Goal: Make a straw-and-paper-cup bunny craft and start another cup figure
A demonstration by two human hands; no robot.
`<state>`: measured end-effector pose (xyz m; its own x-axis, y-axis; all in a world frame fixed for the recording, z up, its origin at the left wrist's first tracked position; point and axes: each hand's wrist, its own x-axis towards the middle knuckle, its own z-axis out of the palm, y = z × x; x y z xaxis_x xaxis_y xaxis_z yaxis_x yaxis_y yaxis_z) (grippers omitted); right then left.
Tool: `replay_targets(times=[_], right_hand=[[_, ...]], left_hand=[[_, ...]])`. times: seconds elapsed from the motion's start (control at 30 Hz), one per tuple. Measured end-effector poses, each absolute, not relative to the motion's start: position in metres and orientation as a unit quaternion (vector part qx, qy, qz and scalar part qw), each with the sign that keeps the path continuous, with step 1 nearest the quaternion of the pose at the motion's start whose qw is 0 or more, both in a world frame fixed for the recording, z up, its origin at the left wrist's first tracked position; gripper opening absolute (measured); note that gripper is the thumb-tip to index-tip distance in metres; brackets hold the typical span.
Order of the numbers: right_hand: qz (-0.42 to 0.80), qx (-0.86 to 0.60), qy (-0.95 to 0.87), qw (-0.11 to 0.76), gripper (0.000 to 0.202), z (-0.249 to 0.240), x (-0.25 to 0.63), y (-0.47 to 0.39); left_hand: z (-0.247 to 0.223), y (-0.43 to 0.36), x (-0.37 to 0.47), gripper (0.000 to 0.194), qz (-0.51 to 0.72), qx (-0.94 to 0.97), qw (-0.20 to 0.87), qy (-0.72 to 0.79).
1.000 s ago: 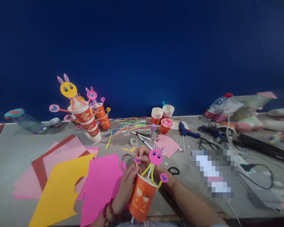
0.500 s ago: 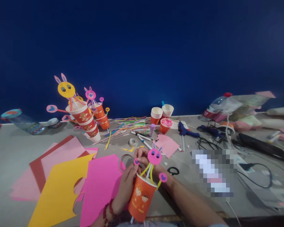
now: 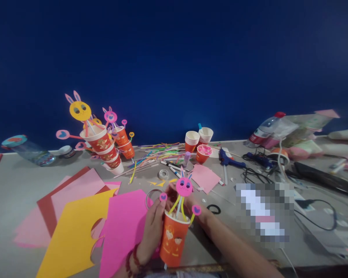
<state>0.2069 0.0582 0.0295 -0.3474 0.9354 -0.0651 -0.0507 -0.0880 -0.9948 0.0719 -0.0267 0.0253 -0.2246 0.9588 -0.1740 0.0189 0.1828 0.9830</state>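
An orange paper cup (image 3: 174,241) stands upright near the front edge, with a straw end showing below it. A pink bunny face (image 3: 184,187) with yellow legs rises from its rim, and a pink disc with a blue heart (image 3: 196,210) sticks out on the right. My left hand (image 3: 154,222) is beside the cup, its thumb and fingers closed on a second heart disc (image 3: 163,197). Behind the bunny face and cup is my right hand (image 3: 171,193), its fingers mostly hidden.
Coloured sheets (image 3: 75,224) lie at the left. Finished bunny cups (image 3: 97,137) stand behind them. Pipe cleaners (image 3: 156,154), a tape roll (image 3: 163,174), stacked cups (image 3: 191,141) and a blue glue gun (image 3: 230,161) are further back. Black scissor handles (image 3: 214,209) lie right of the cup.
The cup has become more upright, and the bunny face has shifted left and slightly down. The left heart disc has moved slightly left. My right hand's fingers are now more hidden behind the bunny face.
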Motion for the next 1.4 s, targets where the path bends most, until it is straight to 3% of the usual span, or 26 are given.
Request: replay_targets(times=[0.3, 0.4, 0.57, 0.7, 1.0, 1.1, 1.27, 1.4], right_hand=[[0.749, -0.376, -0.347, 0.422, 0.066, 0.021, 0.24, 0.009], [0.722, -0.351, -0.407, 0.436, 0.059, 0.02, 0.242, -0.009], [0.673, -0.348, -0.488, 0.433, 0.085, 0.031, 0.228, -0.016], [0.665, -0.348, -0.496, 0.436, 0.075, 0.035, 0.215, -0.016], [0.602, -0.381, -0.533, 0.456, 0.064, 0.044, 0.213, -0.016], [0.596, -0.389, -0.535, 0.455, 0.063, 0.048, 0.213, -0.015], [0.592, -0.402, -0.529, 0.456, 0.067, 0.042, 0.214, -0.016], [0.58, -0.426, -0.529, 0.45, 0.071, 0.034, 0.215, -0.016]], left_hand=[[0.028, -0.022, 0.071, 0.044, 0.545, 0.408, 0.362, 0.637], [0.031, -0.021, 0.072, 0.042, 0.562, 0.442, 0.32, 0.622], [0.02, -0.022, 0.072, 0.033, 0.593, 0.5, 0.247, 0.581], [0.012, -0.023, 0.07, 0.029, 0.616, 0.517, 0.173, 0.568], [0.0, -0.025, 0.062, 0.028, 0.624, 0.55, 0.113, 0.543], [0.01, -0.023, 0.066, 0.027, 0.645, 0.524, 0.153, 0.535], [0.044, -0.016, 0.072, 0.025, 0.63, 0.5, 0.351, 0.48], [0.052, -0.012, 0.068, 0.018, 0.651, 0.466, 0.357, 0.481]])
